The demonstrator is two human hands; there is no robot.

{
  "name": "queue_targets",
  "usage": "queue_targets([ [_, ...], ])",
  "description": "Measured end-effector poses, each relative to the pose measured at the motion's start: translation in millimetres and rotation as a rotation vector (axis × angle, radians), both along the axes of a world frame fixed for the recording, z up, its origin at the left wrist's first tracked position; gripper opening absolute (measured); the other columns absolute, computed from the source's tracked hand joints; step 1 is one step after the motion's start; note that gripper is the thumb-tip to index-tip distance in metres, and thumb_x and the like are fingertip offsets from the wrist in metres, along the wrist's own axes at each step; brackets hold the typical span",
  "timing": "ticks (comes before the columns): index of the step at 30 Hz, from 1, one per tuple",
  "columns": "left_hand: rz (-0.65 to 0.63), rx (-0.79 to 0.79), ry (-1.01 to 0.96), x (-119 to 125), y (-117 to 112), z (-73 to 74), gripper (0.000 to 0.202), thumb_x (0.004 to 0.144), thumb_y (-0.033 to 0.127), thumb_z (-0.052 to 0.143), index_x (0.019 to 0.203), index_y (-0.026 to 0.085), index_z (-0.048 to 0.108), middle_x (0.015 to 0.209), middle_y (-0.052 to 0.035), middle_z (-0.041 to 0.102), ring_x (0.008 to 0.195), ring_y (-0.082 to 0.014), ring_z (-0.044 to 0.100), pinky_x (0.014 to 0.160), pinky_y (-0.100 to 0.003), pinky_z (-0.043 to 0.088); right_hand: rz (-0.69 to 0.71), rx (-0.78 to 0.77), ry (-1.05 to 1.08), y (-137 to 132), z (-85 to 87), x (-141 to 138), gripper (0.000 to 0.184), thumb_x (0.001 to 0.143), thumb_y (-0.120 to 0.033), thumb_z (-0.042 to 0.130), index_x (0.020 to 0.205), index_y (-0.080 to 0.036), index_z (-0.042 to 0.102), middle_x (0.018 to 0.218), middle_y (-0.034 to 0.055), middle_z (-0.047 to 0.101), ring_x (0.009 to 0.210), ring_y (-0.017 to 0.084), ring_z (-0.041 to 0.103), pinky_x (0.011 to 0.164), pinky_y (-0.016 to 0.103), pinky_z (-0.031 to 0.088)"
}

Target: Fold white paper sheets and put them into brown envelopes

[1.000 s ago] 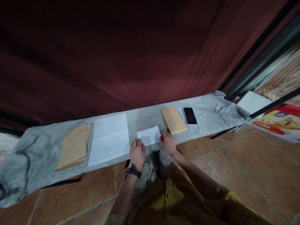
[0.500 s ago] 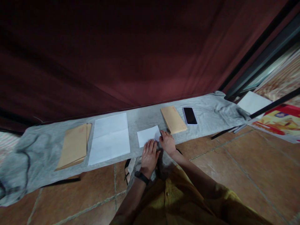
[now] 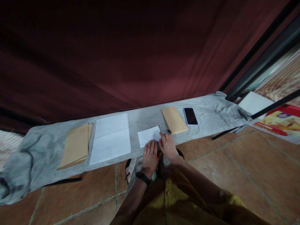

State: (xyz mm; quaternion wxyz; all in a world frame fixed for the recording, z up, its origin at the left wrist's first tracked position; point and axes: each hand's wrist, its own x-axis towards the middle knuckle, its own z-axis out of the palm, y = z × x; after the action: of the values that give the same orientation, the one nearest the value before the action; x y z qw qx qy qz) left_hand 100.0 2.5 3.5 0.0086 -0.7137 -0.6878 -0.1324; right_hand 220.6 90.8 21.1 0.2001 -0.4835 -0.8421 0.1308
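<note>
A small folded sheet of white paper (image 3: 148,135) lies flat on the cloth in front of me. My left hand (image 3: 150,156) rests with outstretched fingers on its near edge. At the paper's right end, my right hand (image 3: 167,145) lies with its fingers extended and the fingertips touching the edge. Just beyond the right hand is a stack of brown envelopes (image 3: 174,120). To the left, larger white sheets with a crease across the middle (image 3: 111,140) lie unfolded.
A long narrow surface under grey cloth (image 3: 206,109) runs across my front. More brown envelopes (image 3: 76,143) lie at the left. A phone (image 3: 190,116) with a dark screen lies at the right. A dark red curtain (image 3: 140,62) hangs behind; tiled floor (image 3: 98,193) shows below.
My right hand has shifted slightly down along the paper's right end, its fingers straighter. The left hand stays on the near edge. The view has moved slightly.
</note>
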Motion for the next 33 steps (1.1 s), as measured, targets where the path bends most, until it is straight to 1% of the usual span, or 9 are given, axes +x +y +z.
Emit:
queue_targets([
  [3, -0.005, -0.011, 0.023, 0, -1, -3.7, 0.059, 0.092, 0.019, 0.044, 0.150, 0.010, 0.041, 0.155, -0.0186, 0.045, 0.149, -0.0300, 0.034, 0.122, -0.053, 0.030, 0.209, 0.032, 0.057, -17, -4.6, 2, 0.044, 0.103, -0.024, 0.039, 0.144, -0.016, 0.052, 0.139, 0.0143, 0.058, 0.129, 0.028, 0.050, 0.112, 0.047, 0.041],
  [5, -0.010, -0.010, 0.031, 0, -2, -6.4, 0.063, 0.089, 0.015, 0.044, 0.151, 0.011, 0.039, 0.156, -0.0183, 0.044, 0.149, -0.0293, 0.034, 0.122, -0.053, 0.030, 0.273, 0.029, 0.084, -24, -9.6, 3, 0.045, 0.104, -0.023, 0.037, 0.146, -0.016, 0.050, 0.146, 0.0123, 0.055, 0.137, 0.025, 0.046, 0.117, 0.047, 0.036],
  [10, -0.012, 0.009, 0.026, 0, -3, -9.8, 0.066, 0.089, 0.015, 0.044, 0.154, 0.012, 0.035, 0.157, -0.0173, 0.043, 0.150, -0.0290, 0.032, 0.123, -0.054, 0.030, 0.277, 0.030, 0.080, -25, -18.1, 6, 0.048, 0.105, -0.026, 0.037, 0.152, -0.016, 0.044, 0.152, 0.0120, 0.050, 0.144, 0.023, 0.041, 0.121, 0.050, 0.033],
  [13, 0.008, 0.019, 0.023, 2, -4, -9.9, 0.065, 0.089, 0.014, 0.043, 0.154, 0.012, 0.035, 0.157, -0.0165, 0.044, 0.150, -0.0287, 0.032, 0.123, -0.053, 0.031, 0.293, 0.026, 0.072, -23, -18.8, 9, 0.049, 0.106, -0.028, 0.036, 0.153, -0.016, 0.041, 0.154, 0.0107, 0.047, 0.145, 0.022, 0.039, 0.122, 0.049, 0.032],
  [17, 0.030, 0.009, 0.035, 4, -4, -8.8, 0.064, 0.090, 0.012, 0.040, 0.154, 0.010, 0.035, 0.158, -0.0165, 0.042, 0.150, -0.0283, 0.032, 0.123, -0.051, 0.031, 0.295, 0.017, 0.062, -23, -20.2, 10, 0.050, 0.107, -0.031, 0.034, 0.153, -0.013, 0.041, 0.156, 0.0105, 0.045, 0.147, 0.022, 0.037, 0.124, 0.048, 0.029],
  [23, 0.048, -0.020, 0.068, 7, -5, -7.8, 0.063, 0.091, 0.013, 0.039, 0.153, 0.008, 0.036, 0.159, -0.0184, 0.040, 0.152, -0.0283, 0.029, 0.124, -0.051, 0.028, 0.302, 0.032, 0.045, -24, -22.8, 10, 0.051, 0.106, -0.030, 0.036, 0.154, -0.015, 0.039, 0.157, 0.0104, 0.043, 0.148, 0.022, 0.035, 0.123, 0.049, 0.028],
  [26, 0.059, -0.013, 0.069, 5, -6, -8.4, 0.063, 0.091, 0.013, 0.039, 0.154, 0.009, 0.035, 0.159, -0.0180, 0.039, 0.152, -0.0284, 0.028, 0.124, -0.052, 0.028, 0.304, 0.048, 0.022, -24, -22.1, 11, 0.051, 0.106, -0.029, 0.038, 0.154, -0.014, 0.040, 0.157, 0.0112, 0.043, 0.148, 0.023, 0.034, 0.123, 0.049, 0.028],
  [29, 0.074, -0.015, 0.065, 1, -7, -9.5, 0.064, 0.090, 0.016, 0.042, 0.153, 0.007, 0.035, 0.160, -0.0193, 0.038, 0.152, -0.0295, 0.028, 0.124, -0.051, 0.029, 0.309, 0.069, -0.017, -26, -20.5, 13, 0.050, 0.105, -0.030, 0.040, 0.152, -0.014, 0.043, 0.158, 0.0118, 0.042, 0.149, 0.024, 0.034, 0.123, 0.049, 0.028],
  [33, 0.083, -0.020, 0.078, -5, -10, -12.5, 0.065, 0.090, 0.016, 0.043, 0.153, 0.003, 0.033, 0.160, -0.0224, 0.034, 0.152, -0.0300, 0.027, 0.123, -0.051, 0.030, 0.300, 0.107, -0.079, -29, -18.8, 12, 0.047, 0.105, -0.034, 0.043, 0.150, -0.019, 0.047, 0.159, 0.0105, 0.041, 0.149, 0.027, 0.033, 0.123, 0.053, 0.023],
])
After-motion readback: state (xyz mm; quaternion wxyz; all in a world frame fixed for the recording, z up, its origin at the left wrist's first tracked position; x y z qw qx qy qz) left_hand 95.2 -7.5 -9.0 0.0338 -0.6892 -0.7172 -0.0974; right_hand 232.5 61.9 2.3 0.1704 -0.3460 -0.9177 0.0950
